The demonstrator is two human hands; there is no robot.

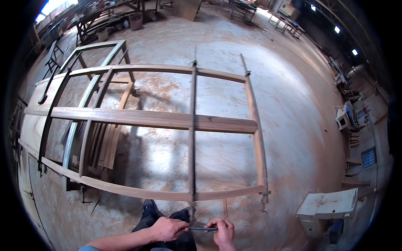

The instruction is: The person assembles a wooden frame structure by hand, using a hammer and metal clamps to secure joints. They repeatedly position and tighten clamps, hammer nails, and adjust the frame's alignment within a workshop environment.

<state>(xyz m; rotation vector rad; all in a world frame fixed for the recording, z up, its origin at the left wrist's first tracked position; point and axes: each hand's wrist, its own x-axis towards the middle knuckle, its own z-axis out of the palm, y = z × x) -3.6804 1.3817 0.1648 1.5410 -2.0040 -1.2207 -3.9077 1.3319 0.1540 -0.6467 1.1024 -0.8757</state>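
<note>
Near the lower edge, my left hand (168,229) and my right hand (223,231) are closed on opposite ends of a slim dark object with a pale edge (203,229). It lies nearly level between them; seen edge-on, its kind is unclear. Beyond my hands stretches a large wooden frame (146,117) with long rails and crosspieces. A long bar clamp (192,142) spans it near the middle, another bar clamp (260,154) runs along its right end, and a dark clamp (47,134) crosses the left part. Neither hand touches the frame.
A pale trestle (113,52) supports the frame's left part. Stacked wooden boards (109,146) lie beneath it. A white box-shaped machine (328,205) stands at the lower right. Workbenches (109,21) line the back left, and tools lie along the right wall.
</note>
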